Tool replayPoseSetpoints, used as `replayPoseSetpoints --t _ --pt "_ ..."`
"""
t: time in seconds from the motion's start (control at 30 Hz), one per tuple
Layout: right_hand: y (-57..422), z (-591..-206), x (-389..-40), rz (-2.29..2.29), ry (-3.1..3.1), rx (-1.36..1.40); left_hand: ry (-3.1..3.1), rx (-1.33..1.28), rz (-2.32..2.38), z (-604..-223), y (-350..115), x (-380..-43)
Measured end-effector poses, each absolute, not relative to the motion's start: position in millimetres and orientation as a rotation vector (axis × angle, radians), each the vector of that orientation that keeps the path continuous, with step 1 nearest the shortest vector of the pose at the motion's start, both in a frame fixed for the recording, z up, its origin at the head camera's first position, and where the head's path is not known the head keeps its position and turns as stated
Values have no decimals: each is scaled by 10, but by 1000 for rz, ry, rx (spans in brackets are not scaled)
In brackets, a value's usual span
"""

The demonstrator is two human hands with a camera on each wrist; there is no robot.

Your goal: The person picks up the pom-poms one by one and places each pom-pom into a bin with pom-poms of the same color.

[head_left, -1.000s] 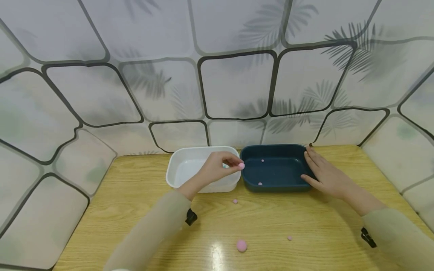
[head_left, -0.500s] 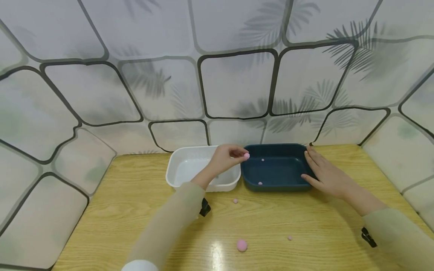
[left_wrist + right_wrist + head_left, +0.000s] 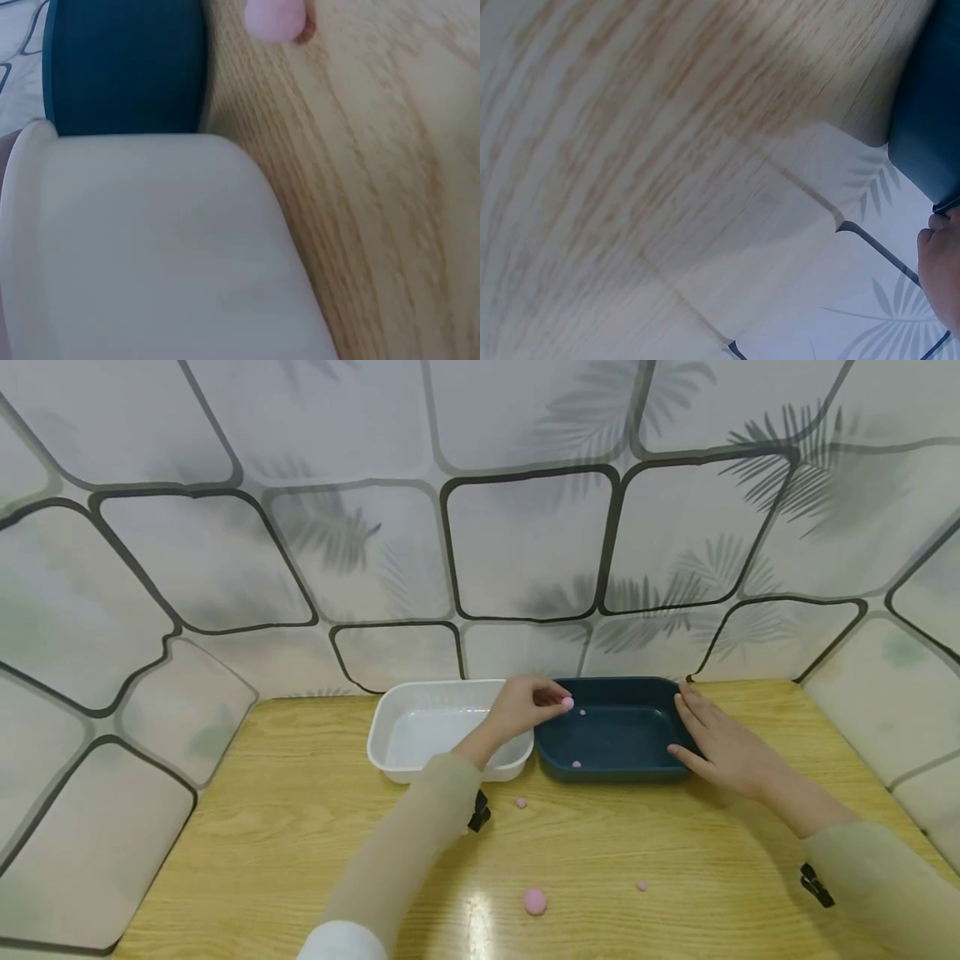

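Observation:
In the head view my left hand (image 3: 525, 706) pinches a small pink ball (image 3: 567, 703) between thumb and fingertips, over the left end of the dark blue tray (image 3: 622, 775). Two smaller pink balls lie inside that tray, one toward the back and one by the front wall. My right hand (image 3: 720, 747) rests on the tray's right rim with its fingers straight. Left of the blue tray stands a white tray (image 3: 390, 752), partly hidden behind my left hand and forearm. The left wrist view shows the white tray's outer wall (image 3: 165, 247) close up.
A larger pink ball (image 3: 535, 902) lies on the wooden table (image 3: 285, 827) near the front. Two small pink balls lie apart on the wood, one ahead of the trays (image 3: 521, 802), another farther right (image 3: 641, 886). A patterned wall covering (image 3: 525, 552) rises behind the trays.
My left hand has moved right with the pink ball, from above the white tray's right edge to over the blue tray. The right hand has stayed on the blue tray's rim.

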State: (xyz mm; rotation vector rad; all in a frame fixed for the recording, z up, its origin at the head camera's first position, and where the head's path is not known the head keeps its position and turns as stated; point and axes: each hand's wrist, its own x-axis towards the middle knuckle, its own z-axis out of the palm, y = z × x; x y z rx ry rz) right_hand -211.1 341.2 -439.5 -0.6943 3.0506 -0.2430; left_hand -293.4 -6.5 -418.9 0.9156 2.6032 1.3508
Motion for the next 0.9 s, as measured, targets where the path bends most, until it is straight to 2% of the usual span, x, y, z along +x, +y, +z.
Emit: replayPoseSetpoints --t 0.9 --pt "3383 -4369 -2097 -234 3055 -713 2781 899 918 -4149 131 -2894"
